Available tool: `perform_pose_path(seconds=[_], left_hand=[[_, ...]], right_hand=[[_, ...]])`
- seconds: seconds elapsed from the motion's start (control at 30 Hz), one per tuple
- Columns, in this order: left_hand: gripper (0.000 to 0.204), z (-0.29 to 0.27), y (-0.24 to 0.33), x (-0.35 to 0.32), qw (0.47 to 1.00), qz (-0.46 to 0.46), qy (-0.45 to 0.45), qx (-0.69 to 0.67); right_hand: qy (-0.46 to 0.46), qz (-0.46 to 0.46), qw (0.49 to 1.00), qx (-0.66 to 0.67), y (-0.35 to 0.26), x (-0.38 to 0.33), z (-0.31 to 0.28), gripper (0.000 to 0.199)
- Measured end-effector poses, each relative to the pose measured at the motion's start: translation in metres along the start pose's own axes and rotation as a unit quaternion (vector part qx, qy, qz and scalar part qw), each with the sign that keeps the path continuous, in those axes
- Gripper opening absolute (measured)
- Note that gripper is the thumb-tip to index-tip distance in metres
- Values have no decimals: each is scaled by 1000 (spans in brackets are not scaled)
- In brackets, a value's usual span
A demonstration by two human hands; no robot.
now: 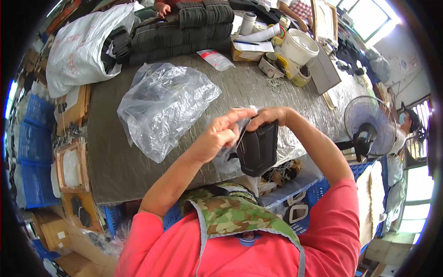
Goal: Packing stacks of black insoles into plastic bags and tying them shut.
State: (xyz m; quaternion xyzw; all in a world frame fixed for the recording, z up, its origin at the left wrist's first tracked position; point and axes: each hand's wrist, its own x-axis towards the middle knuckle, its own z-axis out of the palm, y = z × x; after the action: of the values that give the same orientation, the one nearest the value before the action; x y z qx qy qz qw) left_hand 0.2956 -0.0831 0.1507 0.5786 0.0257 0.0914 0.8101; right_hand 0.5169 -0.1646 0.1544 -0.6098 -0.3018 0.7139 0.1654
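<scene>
In front of my chest, at the near edge of the table, is a black moulded case (258,150) with a ridged panel and rounded corners. My right hand (271,116) grips its upper end, fingers bent over the edge. Beside it my left hand (222,134) has its index finger stretched toward the right hand and the other fingers curled on a thin clear plastic bag (225,161). The film hangs along the case's left side; I cannot tell how much of the case is inside it. Further left, a large crumpled clear plastic bag (168,104) lies on the table.
Stacked black pieces (182,34) and a white woven sack (85,51) line the far left. A white bucket (299,47), tape rolls (302,76) and a small flat packet (216,60) sit further back. A fan (369,127) stands right; blue crates (37,152) are left. Other people's hands show across the table.
</scene>
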Motion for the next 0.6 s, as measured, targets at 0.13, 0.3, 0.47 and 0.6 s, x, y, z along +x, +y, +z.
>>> perform_pose_path(seconds=[0.13,0.3,0.47,0.6], left_hand=[[58,0,-1,1,998,19,56,14],[54,-14,17,2,995,13,95,13],[43,-12,17,-4,979,68,16,189],[39,7,14,-6,929,115,9,353]], right_hand=[[8,-24,1000,-19,2,-2,-6,46],[15,-52,996,-71,28,-14,-10,58],[-8,-122,982,147,73,-48,13,52],[73,-116,895,425,81,-68,72,49]])
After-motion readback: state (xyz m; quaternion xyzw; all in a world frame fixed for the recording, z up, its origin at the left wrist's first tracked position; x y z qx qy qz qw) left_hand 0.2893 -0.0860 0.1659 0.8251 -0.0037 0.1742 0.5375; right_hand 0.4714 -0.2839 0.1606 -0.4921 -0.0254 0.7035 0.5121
